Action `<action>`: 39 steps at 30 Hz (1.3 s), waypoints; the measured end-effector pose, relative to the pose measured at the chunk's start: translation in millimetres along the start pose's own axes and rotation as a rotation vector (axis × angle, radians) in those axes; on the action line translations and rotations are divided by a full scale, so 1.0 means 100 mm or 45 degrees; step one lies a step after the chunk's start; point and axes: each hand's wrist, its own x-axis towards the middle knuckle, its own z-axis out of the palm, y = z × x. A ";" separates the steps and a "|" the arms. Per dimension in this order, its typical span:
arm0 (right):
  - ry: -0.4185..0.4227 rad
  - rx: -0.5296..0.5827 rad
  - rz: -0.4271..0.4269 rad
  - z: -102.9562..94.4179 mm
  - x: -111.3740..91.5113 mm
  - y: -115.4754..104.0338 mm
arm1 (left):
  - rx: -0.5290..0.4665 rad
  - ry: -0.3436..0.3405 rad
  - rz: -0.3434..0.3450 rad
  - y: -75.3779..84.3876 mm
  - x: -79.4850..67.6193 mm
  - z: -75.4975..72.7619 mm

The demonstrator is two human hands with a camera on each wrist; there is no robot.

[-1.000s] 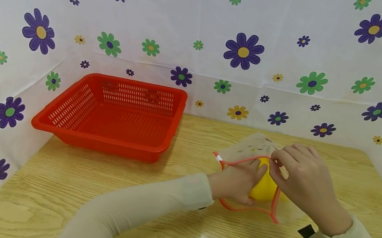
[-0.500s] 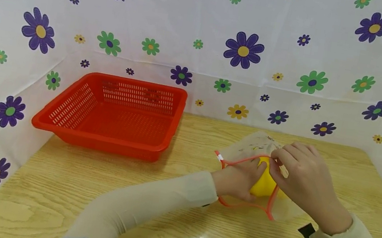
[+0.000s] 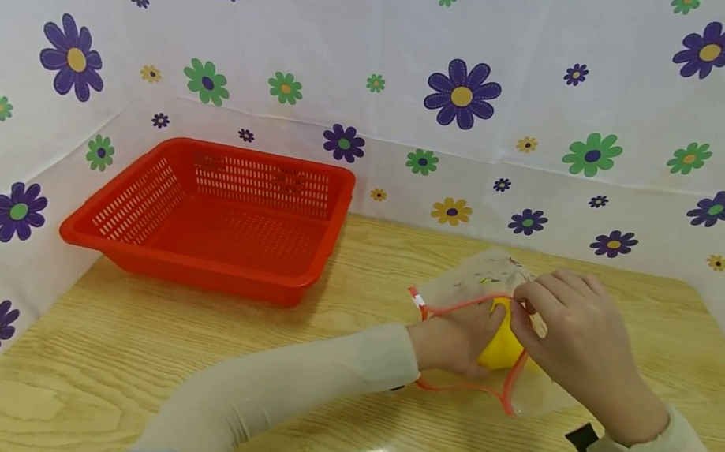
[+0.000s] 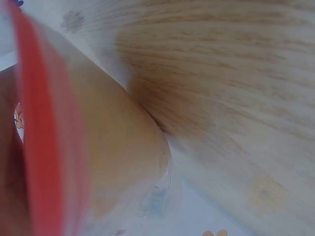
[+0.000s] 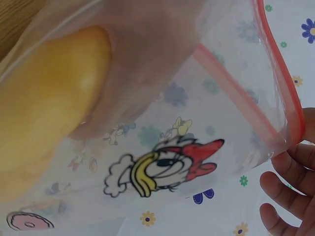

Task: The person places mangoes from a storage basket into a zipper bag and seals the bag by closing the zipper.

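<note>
A clear plastic zip pouch with an orange-red rim and cartoon prints lies tilted on the table, its mouth facing the person. My left hand reaches through the mouth and grips a smooth, rounded yellow object inside; some of its fingers are hidden. Through the film in the right wrist view, the yellow object shows beside that hand's blurred shape. My right hand pinches the upper rim and holds the mouth apart. In the left wrist view the red rim crosses close to the camera.
A red plastic basket with slotted sides stands at the left rear of the wooden table. Behind and beside the table hangs a white cloth printed with flowers.
My left hand has pushed slightly farther into the pouch, with the yellow object shifting a little away from the person. The rim's lower corner has drawn slightly left; the right hand stays put.
</note>
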 end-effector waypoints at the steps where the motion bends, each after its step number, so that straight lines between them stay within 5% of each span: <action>1: 0.004 0.002 -0.002 0.00 0.00 0.00 | -0.036 -0.011 -0.006 0.00 0.01 0.00; 12: 0.022 0.018 -0.013 0.02 0.00 0.02 | -0.263 -0.057 -0.060 0.00 0.07 0.00; 39: 0.018 0.012 -0.018 0.01 0.00 0.01 | -0.145 0.077 -0.061 0.00 0.12 0.09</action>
